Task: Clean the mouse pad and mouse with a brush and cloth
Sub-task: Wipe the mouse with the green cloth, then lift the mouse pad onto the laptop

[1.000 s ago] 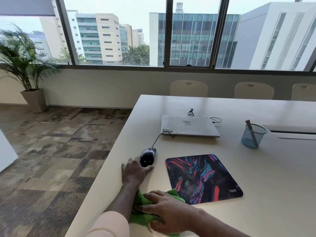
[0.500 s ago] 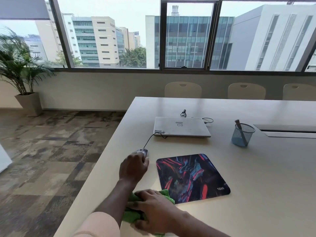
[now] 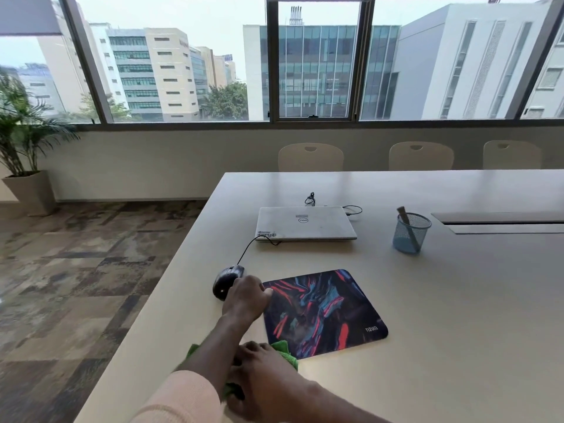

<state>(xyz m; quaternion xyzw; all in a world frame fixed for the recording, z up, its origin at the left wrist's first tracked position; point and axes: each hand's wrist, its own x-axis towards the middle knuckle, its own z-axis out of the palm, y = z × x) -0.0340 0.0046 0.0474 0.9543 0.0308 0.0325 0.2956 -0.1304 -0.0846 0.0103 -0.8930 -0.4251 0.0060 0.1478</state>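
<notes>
1. Head view: mouse [image 3: 227, 280], black and wired, lies on the tabletop [image 3: 457, 315] just left of the mouse pad [image 3: 323, 312]. Its cord runs back toward the closed laptop [image 3: 305, 222].
2. Left hand [image 3: 245, 297]: arm reaches forward, back of the hand up, wrist nearly straight. Grip curls over the mouse's near end, thumb on the pad side. Fingertips are hidden behind the knuckles.
3. Right hand [image 3: 265, 370]: low at the near edge, beside the left forearm. Fingers are bent over the bunched green cloth [image 3: 285, 351] and hold it. The cloth touches the pad's near-left corner.
4. Brush [image 3: 404, 218]: stands tilted in the blue mesh cup [image 3: 410, 236], well apart to the right, no hand near it.
5. Mouse pad: multicoloured, lies flat, nothing resting on it.
6. Step in hand, as judged: taking up the mouse for wiping.
7. Handling note:
   - Hold the mouse by its sides so the top and underside stay exposed.
   - Keep slack in the cord so the laptop is not tugged.
   - Bring the cloth to the mouse.
   - Wipe lightly over the buttons and wheel.
</notes>
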